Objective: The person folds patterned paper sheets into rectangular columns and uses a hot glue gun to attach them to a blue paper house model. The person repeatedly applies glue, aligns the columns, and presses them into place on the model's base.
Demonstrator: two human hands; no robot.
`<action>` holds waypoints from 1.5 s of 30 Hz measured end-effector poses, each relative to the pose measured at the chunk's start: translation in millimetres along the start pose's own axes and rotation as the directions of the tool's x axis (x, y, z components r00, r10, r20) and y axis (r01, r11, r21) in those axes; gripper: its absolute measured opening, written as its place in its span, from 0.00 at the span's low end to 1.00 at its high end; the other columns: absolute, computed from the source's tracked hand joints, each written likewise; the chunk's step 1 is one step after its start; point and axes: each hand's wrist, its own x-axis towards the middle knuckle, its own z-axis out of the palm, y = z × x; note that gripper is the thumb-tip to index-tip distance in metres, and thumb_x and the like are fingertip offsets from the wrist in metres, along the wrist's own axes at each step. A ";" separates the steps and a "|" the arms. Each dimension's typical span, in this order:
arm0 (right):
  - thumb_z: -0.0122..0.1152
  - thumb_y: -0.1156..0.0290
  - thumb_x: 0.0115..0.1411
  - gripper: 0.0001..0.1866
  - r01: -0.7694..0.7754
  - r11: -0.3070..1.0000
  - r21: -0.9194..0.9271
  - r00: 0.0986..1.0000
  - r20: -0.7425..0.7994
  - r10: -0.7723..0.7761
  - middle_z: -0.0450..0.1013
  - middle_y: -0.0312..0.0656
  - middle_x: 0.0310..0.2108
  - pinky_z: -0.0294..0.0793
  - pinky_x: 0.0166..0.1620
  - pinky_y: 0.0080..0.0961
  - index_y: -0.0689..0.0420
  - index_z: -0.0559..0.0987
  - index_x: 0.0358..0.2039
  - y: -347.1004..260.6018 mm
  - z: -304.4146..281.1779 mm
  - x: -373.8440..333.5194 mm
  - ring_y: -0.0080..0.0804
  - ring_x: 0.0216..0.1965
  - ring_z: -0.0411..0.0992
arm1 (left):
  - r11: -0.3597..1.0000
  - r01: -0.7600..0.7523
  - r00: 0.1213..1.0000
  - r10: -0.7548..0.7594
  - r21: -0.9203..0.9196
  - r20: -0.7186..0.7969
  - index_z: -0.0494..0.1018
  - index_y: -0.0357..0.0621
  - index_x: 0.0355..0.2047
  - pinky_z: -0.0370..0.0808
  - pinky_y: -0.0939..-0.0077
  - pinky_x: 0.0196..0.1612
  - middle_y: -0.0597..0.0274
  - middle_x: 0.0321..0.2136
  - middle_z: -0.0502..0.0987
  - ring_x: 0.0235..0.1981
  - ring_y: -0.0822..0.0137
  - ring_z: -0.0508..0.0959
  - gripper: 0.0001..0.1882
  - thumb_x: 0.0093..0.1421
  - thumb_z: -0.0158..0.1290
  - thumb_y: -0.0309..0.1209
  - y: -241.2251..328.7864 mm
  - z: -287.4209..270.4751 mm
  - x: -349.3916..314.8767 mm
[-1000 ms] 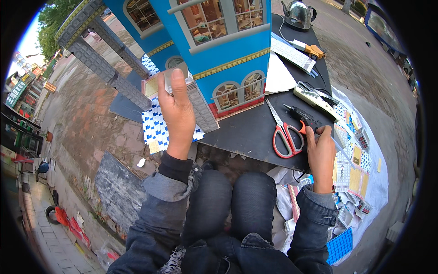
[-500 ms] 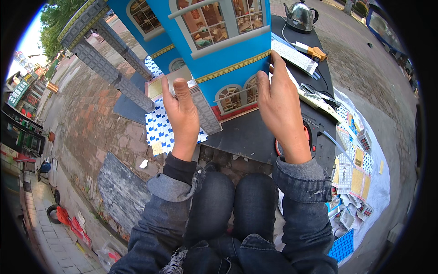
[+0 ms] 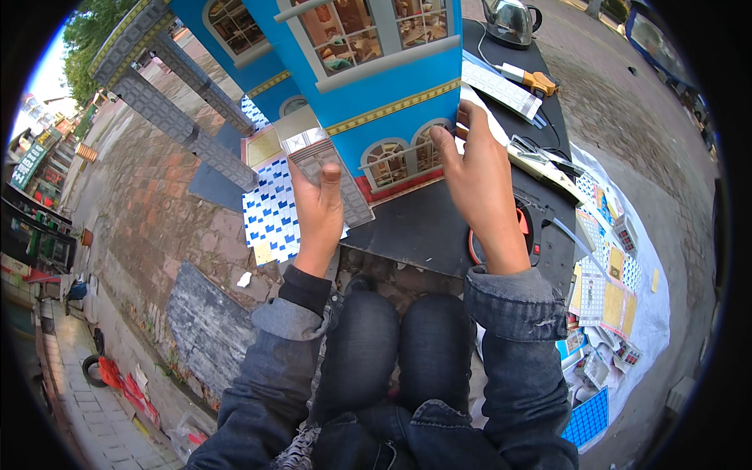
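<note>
A blue model house [image 3: 376,117] with arched windows and yellow trim stands tilted in view at the top centre. Grey brick-patterned columns [image 3: 157,102] and a floor sheet with blue and white tiles [image 3: 274,200] adjoin it on the left. My left hand [image 3: 319,215] is open beside the grey stepped piece [image 3: 345,184] at the house's front corner, thumb raised; its fingers are partly hidden, so contact is unclear. At the house's right edge, my right hand [image 3: 486,184] is open with thumb and fingers apart. Whether its fingertips touch the wall I cannot tell.
The black table [image 3: 407,235] holds a kettle [image 3: 509,23], a yellow-orange tool [image 3: 539,82], a white strip [image 3: 501,88] and red-and-black scissors-like handles [image 3: 521,227]. A white sheet [image 3: 650,313] on the right bears several printed pieces. A dark board [image 3: 204,329] lies on the ground at left.
The house has shifted slightly left and up in view. Both hands have moved a little lower against it, and the left hand now shows beside the stepped piece.
</note>
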 end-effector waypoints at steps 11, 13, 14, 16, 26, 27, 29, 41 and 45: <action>0.61 0.66 0.66 0.18 -0.026 0.975 -0.219 0.991 0.126 0.055 0.79 0.65 0.31 0.78 0.43 0.50 0.72 0.74 0.43 13.7 1.8 -8.3 0.65 0.37 0.79 | 0.920 0.017 0.744 -0.274 0.392 0.610 0.69 0.36 0.59 0.64 0.56 0.63 0.43 0.59 0.68 0.60 0.48 0.68 0.36 0.61 0.64 0.50 -23.5 -52.3 -13.6; 0.61 0.66 0.65 0.18 -0.050 0.971 -0.233 0.984 0.152 0.087 0.79 0.65 0.31 0.78 0.44 0.50 0.72 0.74 0.42 14.3 -0.3 -6.8 0.65 0.38 0.79 | 0.921 0.101 0.713 -0.331 0.377 0.618 0.68 0.34 0.59 0.70 0.60 0.59 0.44 0.56 0.72 0.55 0.51 0.73 0.38 0.59 0.66 0.49 -12.4 -57.1 -7.8; 0.61 0.65 0.66 0.19 -0.073 0.967 -0.242 0.977 0.177 0.118 0.79 0.65 0.34 0.77 0.45 0.48 0.71 0.74 0.45 14.9 -0.7 -6.5 0.63 0.40 0.79 | 0.920 0.152 0.717 -0.355 0.362 0.600 0.67 0.32 0.58 0.72 0.62 0.56 0.45 0.54 0.74 0.52 0.53 0.76 0.39 0.58 0.68 0.48 -6.7 -60.6 -5.9; 0.61 0.63 0.68 0.22 -0.100 0.964 -0.248 0.967 0.205 0.153 0.79 0.65 0.40 0.77 0.47 0.45 0.69 0.74 0.51 16.8 -1.4 -5.7 0.60 0.44 0.79 | 0.926 0.252 0.734 -0.373 0.281 0.567 0.66 0.29 0.57 0.78 0.68 0.48 0.46 0.47 0.79 0.44 0.57 0.82 0.38 0.57 0.70 0.43 1.7 -65.8 -0.7; 0.60 0.66 0.66 0.16 -0.024 0.967 -0.255 0.985 0.159 0.067 0.78 0.66 0.30 0.77 0.44 0.53 0.70 0.74 0.39 24.3 2.5 -5.4 0.66 0.37 0.79 | 0.913 0.143 0.779 -0.342 0.381 0.526 0.70 0.30 0.50 0.82 0.67 0.43 0.45 0.42 0.83 0.41 0.56 0.85 0.30 0.58 0.68 0.40 -1.7 -66.8 4.4; 0.60 0.66 0.66 0.16 -0.019 0.965 -0.261 0.986 0.156 0.062 0.78 0.66 0.30 0.77 0.44 0.53 0.70 0.74 0.39 24.3 3.2 -5.2 0.66 0.36 0.79 | 0.918 0.118 0.782 -0.320 0.378 0.535 0.70 0.31 0.51 0.82 0.67 0.43 0.45 0.42 0.83 0.41 0.56 0.85 0.30 0.57 0.69 0.40 -2.2 -67.1 4.4; 0.60 0.66 0.66 0.16 -0.015 0.962 -0.272 0.987 0.150 0.058 0.78 0.66 0.29 0.77 0.43 0.53 0.70 0.74 0.39 24.7 4.0 -5.5 0.66 0.36 0.79 | 0.926 0.116 0.785 -0.307 0.359 0.538 0.70 0.31 0.51 0.82 0.67 0.43 0.45 0.42 0.83 0.41 0.56 0.85 0.31 0.57 0.69 0.40 -2.9 -66.8 4.3; 0.61 0.66 0.65 0.16 -0.008 0.961 -0.277 0.987 0.153 0.053 0.78 0.67 0.28 0.79 0.41 0.52 0.70 0.73 0.38 23.3 6.0 -6.8 0.66 0.35 0.79 | 0.908 0.116 0.768 -0.339 0.403 0.543 0.71 0.31 0.50 0.82 0.66 0.44 0.45 0.42 0.83 0.42 0.55 0.85 0.31 0.57 0.69 0.41 3.8 -66.8 7.0; 0.62 0.67 0.65 0.16 -0.008 0.960 -0.278 0.988 0.148 0.052 0.78 0.67 0.28 0.79 0.40 0.52 0.70 0.73 0.38 20.4 6.4 -7.4 0.66 0.35 0.79 | 0.908 0.115 0.771 -0.338 0.404 0.539 0.72 0.30 0.50 0.82 0.66 0.44 0.44 0.42 0.83 0.42 0.55 0.85 0.31 0.57 0.69 0.42 4.1 -66.7 7.1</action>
